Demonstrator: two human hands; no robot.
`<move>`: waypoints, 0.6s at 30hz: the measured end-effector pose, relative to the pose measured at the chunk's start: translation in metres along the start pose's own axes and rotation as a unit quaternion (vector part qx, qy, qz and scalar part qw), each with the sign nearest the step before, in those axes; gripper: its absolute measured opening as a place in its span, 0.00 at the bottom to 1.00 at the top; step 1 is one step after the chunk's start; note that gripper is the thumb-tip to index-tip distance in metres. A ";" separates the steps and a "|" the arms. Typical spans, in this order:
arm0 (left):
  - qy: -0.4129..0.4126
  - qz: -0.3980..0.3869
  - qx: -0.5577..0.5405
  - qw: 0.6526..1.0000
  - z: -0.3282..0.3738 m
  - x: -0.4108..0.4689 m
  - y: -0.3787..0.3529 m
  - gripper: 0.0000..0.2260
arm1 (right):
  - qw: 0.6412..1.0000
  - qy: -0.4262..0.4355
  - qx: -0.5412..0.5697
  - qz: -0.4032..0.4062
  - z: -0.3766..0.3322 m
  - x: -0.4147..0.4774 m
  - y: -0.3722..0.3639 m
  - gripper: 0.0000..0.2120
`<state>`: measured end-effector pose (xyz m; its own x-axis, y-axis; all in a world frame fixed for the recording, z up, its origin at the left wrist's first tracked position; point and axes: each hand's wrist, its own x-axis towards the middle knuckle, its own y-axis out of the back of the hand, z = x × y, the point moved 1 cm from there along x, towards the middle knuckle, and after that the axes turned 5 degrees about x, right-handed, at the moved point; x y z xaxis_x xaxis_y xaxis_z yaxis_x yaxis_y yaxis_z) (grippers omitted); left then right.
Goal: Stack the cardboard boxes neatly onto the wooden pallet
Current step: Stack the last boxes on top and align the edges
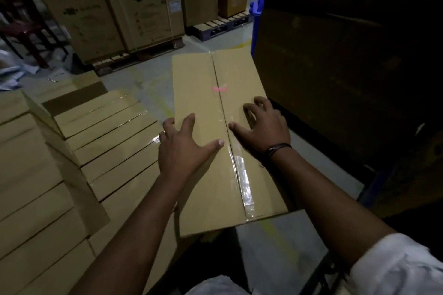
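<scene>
A long flat cardboard box (206, 79) with a taped centre seam and a small pink mark lies lengthwise in front of me. My left hand (184, 143) lies on its top near the left edge, fingers spread, two fingertips over that edge. My right hand (261, 127) rests on the right half of the top, fingers bent with the tips on the cardboard. To the left, several similar flat boxes (107, 132) stand packed side by side in rows, tape glinting. What the box or the rows rest on is hidden from me.
Tall appliance cartons (134, 5) stand on pallets (220, 25) at the back. A dark stack of large cartons (347, 67) with a blue post (257, 12) rises close on the right. Grey concrete floor (148, 84) with yellow marks lies between. Paper scraps lie far left.
</scene>
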<state>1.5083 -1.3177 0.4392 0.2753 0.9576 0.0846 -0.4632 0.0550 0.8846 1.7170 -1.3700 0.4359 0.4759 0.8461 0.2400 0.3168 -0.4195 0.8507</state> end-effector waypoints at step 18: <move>0.037 -0.009 0.079 0.996 0.097 0.167 -0.100 0.46 | 0.998 0.032 0.022 -0.045 0.110 0.200 -0.046 0.33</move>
<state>1.6825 -1.1909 0.4093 0.2165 0.9755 0.0380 -0.3177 0.0336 0.9476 1.8876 -1.2177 0.3936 0.3905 0.9000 0.1936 0.3919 -0.3528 0.8497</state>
